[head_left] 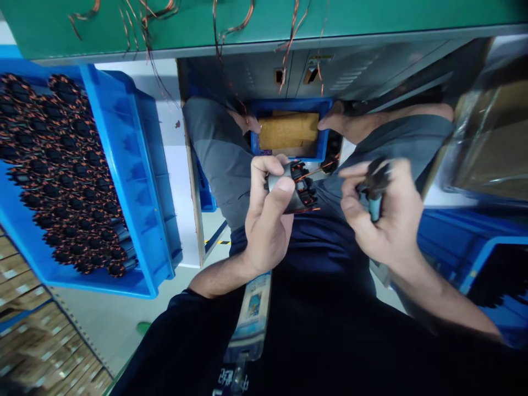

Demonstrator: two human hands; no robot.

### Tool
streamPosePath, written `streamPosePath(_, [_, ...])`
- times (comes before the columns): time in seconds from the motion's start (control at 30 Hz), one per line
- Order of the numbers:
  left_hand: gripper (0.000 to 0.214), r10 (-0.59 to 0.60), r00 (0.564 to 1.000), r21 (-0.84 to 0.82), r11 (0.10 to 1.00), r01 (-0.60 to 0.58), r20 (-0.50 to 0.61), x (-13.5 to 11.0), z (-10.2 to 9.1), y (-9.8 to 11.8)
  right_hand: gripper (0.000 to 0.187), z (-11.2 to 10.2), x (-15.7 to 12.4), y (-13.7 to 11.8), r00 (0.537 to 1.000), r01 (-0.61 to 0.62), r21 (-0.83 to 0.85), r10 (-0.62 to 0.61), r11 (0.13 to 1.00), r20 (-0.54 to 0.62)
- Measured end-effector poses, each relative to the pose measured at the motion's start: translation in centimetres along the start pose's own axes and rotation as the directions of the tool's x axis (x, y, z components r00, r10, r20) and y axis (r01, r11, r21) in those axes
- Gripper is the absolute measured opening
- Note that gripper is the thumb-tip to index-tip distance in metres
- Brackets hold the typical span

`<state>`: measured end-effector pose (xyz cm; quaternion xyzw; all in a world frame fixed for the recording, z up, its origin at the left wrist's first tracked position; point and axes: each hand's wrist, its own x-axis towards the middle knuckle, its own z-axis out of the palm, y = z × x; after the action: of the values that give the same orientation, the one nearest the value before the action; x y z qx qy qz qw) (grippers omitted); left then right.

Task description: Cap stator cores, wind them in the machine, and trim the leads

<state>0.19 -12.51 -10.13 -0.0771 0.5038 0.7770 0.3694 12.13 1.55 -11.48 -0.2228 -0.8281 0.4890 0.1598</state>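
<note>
My left hand (268,225) grips a motor stator (304,186), a grey metal ring with black slotted insulation and copper wire ends. Its wound end faces right, and loose copper strands stick out toward my other hand. To the right, apart from the stator, my right hand (391,225) is closed around a small hand tool (374,206) with a teal handle. Motion blurs the tool's dark upper part, so its exact kind is unclear. Both hands are above my lap.
A blue crate (117,159) at left holds rows of stators (70,181). Copper wire scraps (148,14) lie on and hang over the green bench (371,16). Between my feet stands a blue bin (325,144) with cardboard (289,132). Another blue crate (449,236) is at right.
</note>
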Motion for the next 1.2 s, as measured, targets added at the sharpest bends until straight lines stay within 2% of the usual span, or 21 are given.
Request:
streamPosePath(0.13, [0.031,0.029,1.000,0.011,1.000,-0.029,-0.002,0.1,-0.3,0.1,0.055,-1.2,-0.8,-0.5,0.984,0.077,-0.089,-0.062,0.993,0.169])
streamPosePath(0.27, [0.025,0.024,0.997,-0.101,0.995,-0.016,0.079,-0.4,-0.4,-0.3,0.071,-1.1,-0.2,-1.4,0.977,0.138,-0.127,-0.113,0.982,0.183])
streamPosePath(0.37, [0.021,0.036,0.992,-0.089,0.996,-0.025,0.124,-0.8,-0.6,-0.4,0.079,-1.1,0.3,-1.7,0.974,0.149,-0.145,-0.120,0.978,0.193])
streamPosePath(0.5, [0.024,-0.001,0.995,-0.017,1.000,0.003,0.103,-1.1,-0.8,-0.5,0.071,-1.4,0.1,-1.5,0.967,0.163,-0.166,-0.124,0.973,0.222])
streamPosePath(0.63, [0.036,0.027,0.997,0.035,0.999,-0.030,0.075,-1.1,-0.9,-0.9,0.066,-1.6,-0.5,-1.1,0.966,0.198,-0.215,-0.153,0.957,0.207])
streamPosePath(0.7, [0.036,0.021,0.998,0.025,0.999,-0.023,0.067,-0.7,-1.1,-1.3,0.061,-1.3,-0.3,-0.7,0.971,0.194,-0.223,-0.154,0.955,0.183])
streamPosePath(0.8, [0.034,-0.004,1.000,-0.024,1.000,0.005,0.030,0.6,-1.5,-1.9,0.049,0.0,1.1,0.7,0.969,0.191,-0.129,-0.166,0.973,0.184])
streamPosePath(0.9, [0.031,-0.070,0.997,-0.068,0.995,0.067,-0.030,2.5,-2.2,-2.4,0.041,1.9,3.4,2.8,0.970,0.103,-0.035,-0.093,0.994,0.226])
streamPosePath(1.0, [0.030,-0.131,0.987,-0.099,0.988,0.121,-0.097,3.4,-3.3,-2.0,0.046,3.4,4.8,4.7,0.964,-0.022,-0.078,0.041,0.997,0.262])
streamPosePath(1.1, [0.036,-0.089,0.982,-0.145,0.987,0.065,-0.166,2.8,-5.2,-0.5,0.051,4.2,5.2,6.3,0.938,-0.111,-0.231,0.179,0.967,0.297])
streamPosePath(1.13, [0.038,-0.063,0.982,-0.158,0.987,0.034,-0.181,2.3,-6.1,0.2,0.052,4.4,5.2,7.0,0.926,-0.138,-0.309,0.233,0.941,0.297])
streamPosePath(1.2, [0.043,-0.003,0.981,-0.158,0.987,-0.028,-0.195,0.8,-8.6,1.9,0.053,4.8,5.2,8.5,0.900,-0.142,-0.346,0.266,0.928,0.344])
